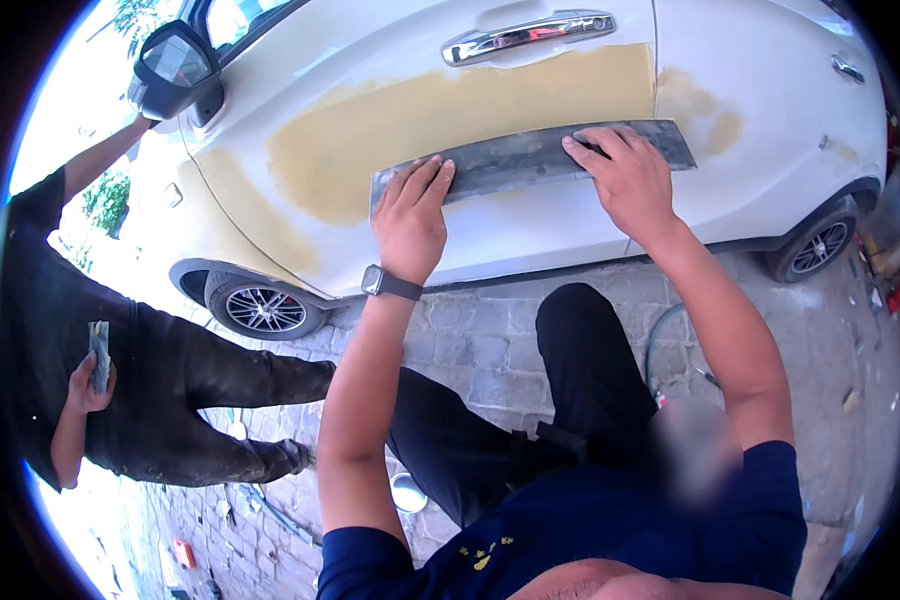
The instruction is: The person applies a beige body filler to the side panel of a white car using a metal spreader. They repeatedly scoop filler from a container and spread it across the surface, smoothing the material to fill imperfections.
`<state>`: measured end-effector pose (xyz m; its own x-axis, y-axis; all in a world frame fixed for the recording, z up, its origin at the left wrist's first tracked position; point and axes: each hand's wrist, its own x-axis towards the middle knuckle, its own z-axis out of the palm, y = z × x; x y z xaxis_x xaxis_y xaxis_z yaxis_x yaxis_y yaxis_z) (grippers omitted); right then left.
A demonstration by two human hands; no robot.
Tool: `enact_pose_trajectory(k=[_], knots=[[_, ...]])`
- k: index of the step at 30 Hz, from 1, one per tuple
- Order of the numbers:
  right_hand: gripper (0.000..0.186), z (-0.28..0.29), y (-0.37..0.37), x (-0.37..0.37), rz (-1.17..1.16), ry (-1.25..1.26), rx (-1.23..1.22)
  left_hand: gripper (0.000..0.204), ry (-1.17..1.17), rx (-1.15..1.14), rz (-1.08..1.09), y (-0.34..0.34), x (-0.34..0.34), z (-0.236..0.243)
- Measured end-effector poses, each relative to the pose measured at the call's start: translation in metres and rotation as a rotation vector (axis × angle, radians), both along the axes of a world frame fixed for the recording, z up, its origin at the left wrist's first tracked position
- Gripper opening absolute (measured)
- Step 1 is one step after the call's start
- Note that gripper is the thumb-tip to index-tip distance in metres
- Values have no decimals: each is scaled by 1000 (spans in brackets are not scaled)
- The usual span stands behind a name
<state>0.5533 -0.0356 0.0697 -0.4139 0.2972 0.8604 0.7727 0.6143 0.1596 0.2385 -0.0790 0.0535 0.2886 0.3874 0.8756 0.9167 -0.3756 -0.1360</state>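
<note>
At the far left of the frame a co-worker (150,370) in dark clothes stands by the car, one arm reaching up to the mirror (178,60), perhaps for support; whether it touches is hard to tell. The co-worker's lower hand (92,388) holds a small plate (100,352) upright, close to the body and well apart from the door. Below the mirror, the front wheel (268,308) rests on the paving (490,345).

Left of centre, the person's left hand (410,215) lies over the left end of the strip (510,163), fingers pointing up its face (the thumb is out of sight). A watch (391,283) sits on that wrist, below the strip and so out of its way. The strip, long and grey, spans the upper middle of the frame across the door (530,235), over the lower part of a tan patch (450,100) and below the chrome handle (528,37).

Right of centre, the right hand (630,185) holds the strip too, thumb and fingers narrow along its upper edge, a short stretch left free beyond. So wide a hold probably steadies the length and spreads pressure evenly.
</note>
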Motion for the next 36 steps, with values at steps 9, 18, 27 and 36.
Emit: enact_pose_trajectory(k=[9, 18, 27, 36], knots=[[39, 42, 80, 4, 7, -1, 251, 53, 4, 115, 45, 57, 6, 44], [45, 48, 103, -4, 18, 6, 311, 45, 72, 188, 110, 80, -5, 55], [48, 47, 116, 1, 0, 13, 349, 54, 32, 139, 86, 98, 5, 51], [50, 37, 112, -9, -72, 46, 229, 62, 7, 163, 0, 108, 9, 47]])
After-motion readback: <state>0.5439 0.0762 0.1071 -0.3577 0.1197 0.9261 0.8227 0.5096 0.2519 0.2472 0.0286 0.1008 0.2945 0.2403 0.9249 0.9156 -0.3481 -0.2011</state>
